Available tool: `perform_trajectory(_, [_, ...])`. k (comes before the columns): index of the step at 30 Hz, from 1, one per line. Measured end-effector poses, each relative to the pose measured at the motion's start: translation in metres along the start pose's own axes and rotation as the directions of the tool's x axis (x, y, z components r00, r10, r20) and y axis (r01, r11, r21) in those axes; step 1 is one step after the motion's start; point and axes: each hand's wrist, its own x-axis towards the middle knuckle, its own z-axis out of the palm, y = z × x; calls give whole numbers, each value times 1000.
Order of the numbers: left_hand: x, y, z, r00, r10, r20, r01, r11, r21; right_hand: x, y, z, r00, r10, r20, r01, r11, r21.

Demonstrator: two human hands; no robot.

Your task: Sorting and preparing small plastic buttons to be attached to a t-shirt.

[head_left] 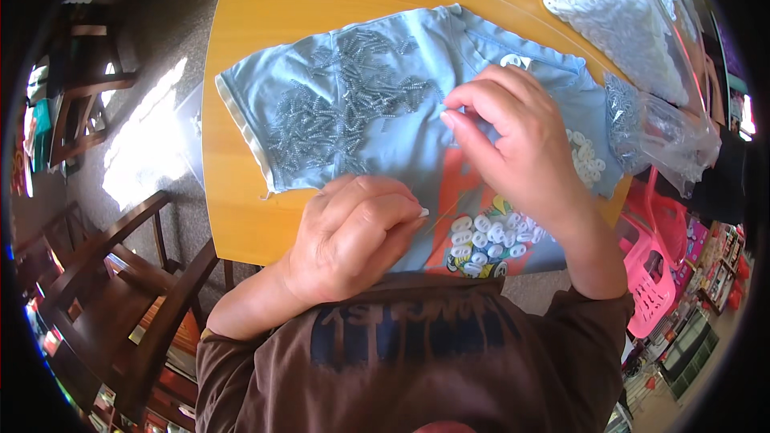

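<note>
Close to my body, my left hand (353, 228) is closed, with a small white piece (423, 212) showing at its fingertips. Over the middle of a light blue shirt (401, 144), my right hand (521, 132) has its thumb and forefinger brought together; whatever lies between them is too small to make out. A pile of small metal springs (345, 104) is spread across the shirt's left part. White oval plastic pieces with holes (489, 239) lie between my forearms. More white pieces (588, 162) are partly hidden behind my right wrist, and a few (513, 60) lie beyond that hand.
The shirt covers much of a yellow wooden table (273, 0). A clear bag of white pieces (613, 16) sits at the far right, with a smaller bag of springs (634, 120) nearer. Beside the table are a pink basket (650, 281) and a dark wooden chair (120, 289).
</note>
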Motion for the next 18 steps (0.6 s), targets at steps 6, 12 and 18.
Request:
perform_trajectory(6, [0,-1,0,1000,2,-4,-2,1000,-3,11,5,7,998,12,-67,-13,1000,-23])
perform_trajectory(12, [0,-3,1,1000,15,2,-15,1000,4,17,3,10,999,47,-7,-47,995,-85])
perform_trajectory(18, [0,-4,2,999,31,-14,-30,999,19,27,-8,3,986,127,109,-108,981,-163])
